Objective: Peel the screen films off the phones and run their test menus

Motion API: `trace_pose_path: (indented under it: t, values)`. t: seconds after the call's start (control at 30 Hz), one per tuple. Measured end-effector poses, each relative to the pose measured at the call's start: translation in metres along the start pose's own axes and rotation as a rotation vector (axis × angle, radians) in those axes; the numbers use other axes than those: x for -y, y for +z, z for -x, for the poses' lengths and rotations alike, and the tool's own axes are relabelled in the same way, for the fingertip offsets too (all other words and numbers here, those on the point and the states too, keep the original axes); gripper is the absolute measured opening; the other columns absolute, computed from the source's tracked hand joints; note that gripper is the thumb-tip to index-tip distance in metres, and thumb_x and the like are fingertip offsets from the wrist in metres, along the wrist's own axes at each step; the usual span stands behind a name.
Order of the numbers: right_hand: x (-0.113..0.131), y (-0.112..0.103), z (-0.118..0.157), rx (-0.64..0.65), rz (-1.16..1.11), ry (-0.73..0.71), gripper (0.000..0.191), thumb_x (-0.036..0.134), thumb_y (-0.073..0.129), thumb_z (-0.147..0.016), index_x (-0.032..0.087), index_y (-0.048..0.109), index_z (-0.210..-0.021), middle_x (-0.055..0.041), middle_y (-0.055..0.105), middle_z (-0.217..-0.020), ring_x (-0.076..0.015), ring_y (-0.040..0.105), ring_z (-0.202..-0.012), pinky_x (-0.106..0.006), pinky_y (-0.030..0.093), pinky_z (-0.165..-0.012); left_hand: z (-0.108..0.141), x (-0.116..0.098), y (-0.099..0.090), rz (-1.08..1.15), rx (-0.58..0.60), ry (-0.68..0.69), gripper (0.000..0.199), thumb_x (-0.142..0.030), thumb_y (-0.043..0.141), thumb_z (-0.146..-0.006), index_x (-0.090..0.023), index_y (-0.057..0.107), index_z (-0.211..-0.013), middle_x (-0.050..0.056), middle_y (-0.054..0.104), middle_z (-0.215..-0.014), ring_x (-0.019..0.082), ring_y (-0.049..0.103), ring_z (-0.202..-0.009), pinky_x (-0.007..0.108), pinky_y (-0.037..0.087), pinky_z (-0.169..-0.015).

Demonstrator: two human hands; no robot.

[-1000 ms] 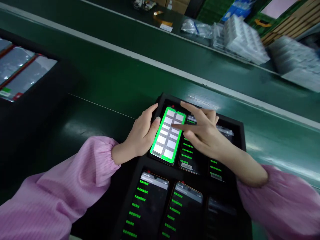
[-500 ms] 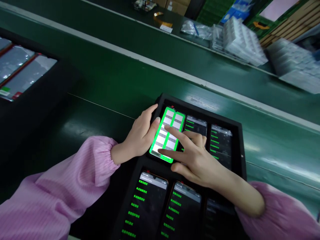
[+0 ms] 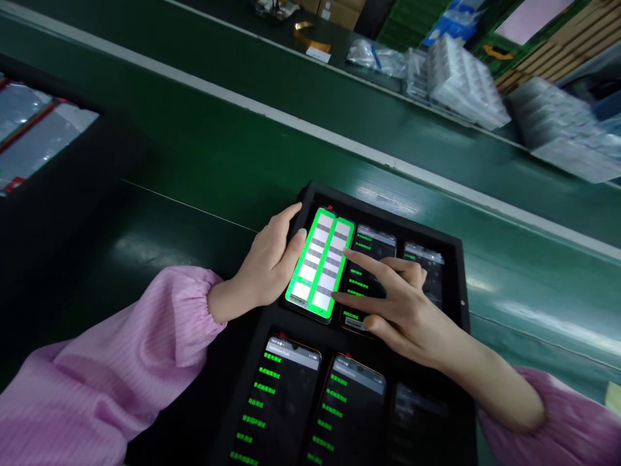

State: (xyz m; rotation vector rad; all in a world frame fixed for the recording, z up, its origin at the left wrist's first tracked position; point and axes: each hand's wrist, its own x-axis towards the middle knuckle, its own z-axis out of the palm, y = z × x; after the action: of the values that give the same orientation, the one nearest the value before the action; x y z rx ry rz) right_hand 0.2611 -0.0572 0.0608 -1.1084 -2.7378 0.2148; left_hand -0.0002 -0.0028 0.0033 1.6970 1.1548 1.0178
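A black tray [image 3: 388,202] holds several phones in two rows. The top left phone [image 3: 320,259] shows a bright screen with green bands round white and grey blocks. My left hand [image 3: 269,262] rests at this phone's left edge and the tray's side, thumb on the edge, fingers apart. Over the right edge of the same screen, my right hand [image 3: 392,298] has two fingers stretched out and parted, the others curled, holding nothing. Green text lines show on the dark top middle phone [image 3: 369,285], partly under my right hand, and on the lower left phone [image 3: 286,401].
Another black tray [image 3: 72,162] with silvery flat items lies at the far left. Beyond the pale rail [image 3: 310,129] are clear plastic trays [image 3: 463,81], plastic bags [image 3: 376,58] and an orange strip [image 3: 310,37]. Green crates and cartons stand at the back right.
My right hand has moved right across the lit screen, its two fingertips from the left part to the right edge. The view has shifted slightly. My left hand stays at the phone's edge.
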Motion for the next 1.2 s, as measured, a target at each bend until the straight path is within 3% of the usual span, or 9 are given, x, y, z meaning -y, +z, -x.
trace_pose_path:
  t: [0.2, 0.37, 0.63, 0.77, 1.07, 1.2]
  values:
    - [-0.01, -0.001, -0.007, -0.003, -0.006, 0.042, 0.055, 0.056, 0.032, -0.11, 0.032, 0.08, -0.123, -0.0069, 0.032, -0.17, -0.0336, 0.046, -0.123, -0.049, 0.04, -0.091, 0.0, 0.0, 0.001, -0.003, -0.004, 0.002, 0.049, -0.045, 0.039, -0.111, -0.023, 0.04, -0.155, 0.013, 0.05, -0.162, 0.028, 0.048, -0.15, 0.053, 0.036, -0.127]
    - [-0.01, 0.004, -0.036, 0.022, -0.049, 0.058, 0.059, 0.061, 0.03, -0.109, 0.032, 0.08, -0.123, -0.0101, 0.032, -0.169, -0.0369, 0.046, -0.125, -0.054, 0.039, -0.093, 0.001, 0.001, 0.001, -0.001, -0.011, -0.001, 0.049, -0.048, 0.039, -0.112, -0.025, 0.04, -0.155, 0.013, 0.051, -0.161, 0.027, 0.049, -0.149, 0.053, 0.037, -0.126]
    - [-0.008, 0.011, -0.076, 0.009, -0.027, 0.026, 0.071, 0.065, 0.021, -0.109, 0.032, 0.083, -0.116, -0.0073, 0.028, -0.174, -0.0402, 0.044, -0.129, -0.048, 0.036, -0.083, 0.0, 0.002, -0.001, -0.01, 0.002, -0.002, 0.05, -0.051, 0.038, -0.112, -0.026, 0.039, -0.155, 0.012, 0.048, -0.163, 0.029, 0.046, -0.151, 0.053, 0.035, -0.128]
    - [-0.018, 0.009, -0.07, -0.01, -0.035, 0.053, 0.062, 0.061, 0.025, -0.11, 0.036, 0.08, -0.123, -0.0059, 0.03, -0.173, -0.0382, 0.045, -0.126, -0.048, 0.037, -0.083, 0.0, 0.001, -0.001, -0.013, 0.008, -0.013, 0.052, -0.05, 0.039, -0.111, -0.024, 0.039, -0.155, 0.013, 0.049, -0.162, 0.029, 0.047, -0.151, 0.053, 0.036, -0.126]
    - [-0.033, -0.006, -0.019, 0.005, 0.013, 0.091, 0.054, 0.055, 0.031, -0.11, 0.037, 0.08, -0.123, -0.0051, 0.035, -0.169, -0.0397, 0.047, -0.124, -0.056, 0.04, -0.089, 0.001, -0.001, 0.0, 0.006, -0.003, -0.018, 0.049, -0.047, 0.039, -0.111, -0.024, 0.041, -0.155, 0.012, 0.051, -0.161, 0.027, 0.048, -0.15, 0.053, 0.036, -0.126]
    - [-0.038, -0.007, -0.02, 0.012, 0.028, 0.141, 0.056, 0.056, 0.03, -0.109, 0.036, 0.081, -0.121, -0.0029, 0.032, -0.171, -0.0392, 0.048, -0.123, -0.055, 0.04, -0.089, 0.0, 0.001, 0.0, 0.004, -0.007, -0.016, 0.049, -0.049, 0.04, -0.111, -0.026, 0.041, -0.154, 0.012, 0.052, -0.16, 0.028, 0.049, -0.149, 0.053, 0.038, -0.125]
